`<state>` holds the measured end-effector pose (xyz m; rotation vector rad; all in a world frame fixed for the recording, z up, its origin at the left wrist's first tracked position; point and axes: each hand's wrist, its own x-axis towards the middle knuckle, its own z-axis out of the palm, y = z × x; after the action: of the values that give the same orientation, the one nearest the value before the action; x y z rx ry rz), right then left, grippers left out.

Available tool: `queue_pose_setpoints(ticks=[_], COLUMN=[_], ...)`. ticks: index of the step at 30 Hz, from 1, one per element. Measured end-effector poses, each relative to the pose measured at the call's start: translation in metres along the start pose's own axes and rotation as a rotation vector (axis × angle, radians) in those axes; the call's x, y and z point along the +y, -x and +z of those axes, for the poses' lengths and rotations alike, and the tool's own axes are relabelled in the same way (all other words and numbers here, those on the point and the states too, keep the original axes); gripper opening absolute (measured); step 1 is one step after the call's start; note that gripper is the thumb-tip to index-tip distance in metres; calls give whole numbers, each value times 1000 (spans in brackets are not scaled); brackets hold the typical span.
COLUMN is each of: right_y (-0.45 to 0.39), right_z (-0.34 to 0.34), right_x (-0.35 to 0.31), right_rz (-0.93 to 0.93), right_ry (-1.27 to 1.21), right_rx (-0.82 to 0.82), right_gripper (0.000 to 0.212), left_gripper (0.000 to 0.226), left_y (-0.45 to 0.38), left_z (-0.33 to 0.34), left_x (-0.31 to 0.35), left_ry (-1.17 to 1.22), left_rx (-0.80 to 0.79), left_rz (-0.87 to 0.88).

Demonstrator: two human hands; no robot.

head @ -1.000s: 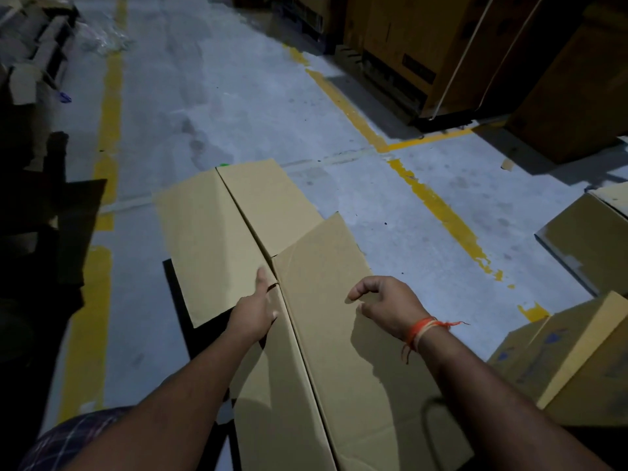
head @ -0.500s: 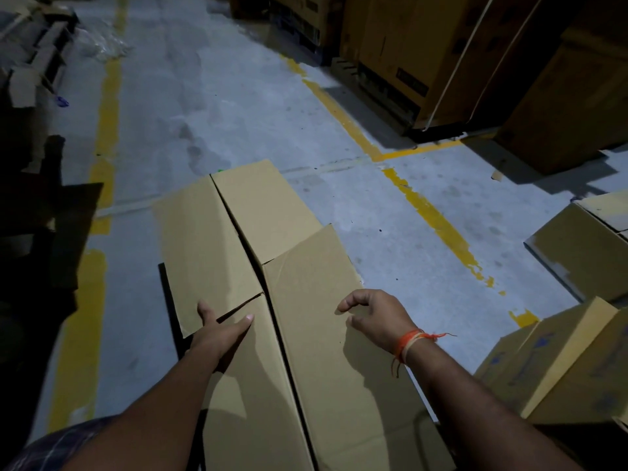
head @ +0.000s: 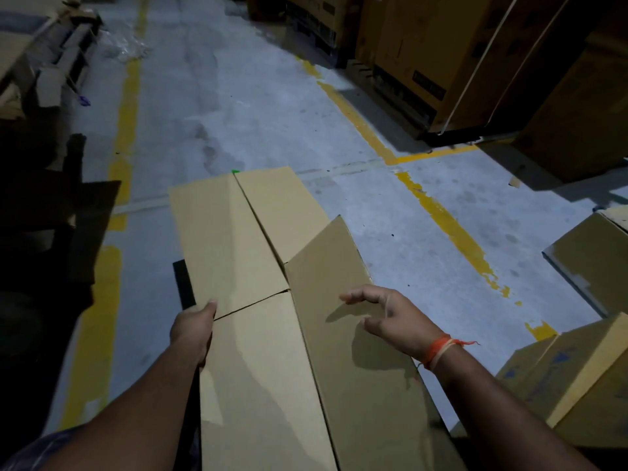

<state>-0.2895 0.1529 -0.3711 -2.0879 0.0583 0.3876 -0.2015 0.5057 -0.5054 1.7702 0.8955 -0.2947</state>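
Your left hand (head: 193, 326) grips the left edge of the flattened cardboard box (head: 258, 368), thumb right by the flap slit. Your right hand (head: 390, 317) hovers over its right panel, fingers relaxed, holding nothing. The box lies straight ahead of you.

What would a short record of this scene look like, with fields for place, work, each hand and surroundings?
Place: grey concrete floor with painted yellow lines
Work: flattened cardboard box lying in front of the person
Left: left hand grips the box's left edge, thumb on top
Right: right hand above the right panel, fingers loosely curled, holding nothing; orange thread at the wrist
Surroundings: more cartons at the right
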Motion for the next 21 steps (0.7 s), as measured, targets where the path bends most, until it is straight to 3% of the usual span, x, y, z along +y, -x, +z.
queue_pose_setpoints(ticks=[4,7,11,16,18,19,21], right_y=[17,20,25,30,30,31,33], right_z=[4,31,66,109,121,126,130], right_x=[-31,-50,-60,-63,-63,-62,-60], right_rz=[-136,-177,-150,-194,-211,-217,-219], right_ry=[-142,-58,-65,42,74,77,72], right_rx=[-243,-296,-310,-367,-390,-403,-424], right_gripper=[106,111,110,117,118,118,115], left_gripper=[33,38,38,76,81,76,42], left_y=[40,70,87,105,109,106,104], left_z=[2,3,-2,0,2,5,10], left_x=[51,83,99,105,108,108,106], left_ry=[-50,-122,-86,143,134,95,15], left_rx=[-163,-222,-264,-401,-366,-341,-281], left_rz=[259,430,358,357,359,357,393])
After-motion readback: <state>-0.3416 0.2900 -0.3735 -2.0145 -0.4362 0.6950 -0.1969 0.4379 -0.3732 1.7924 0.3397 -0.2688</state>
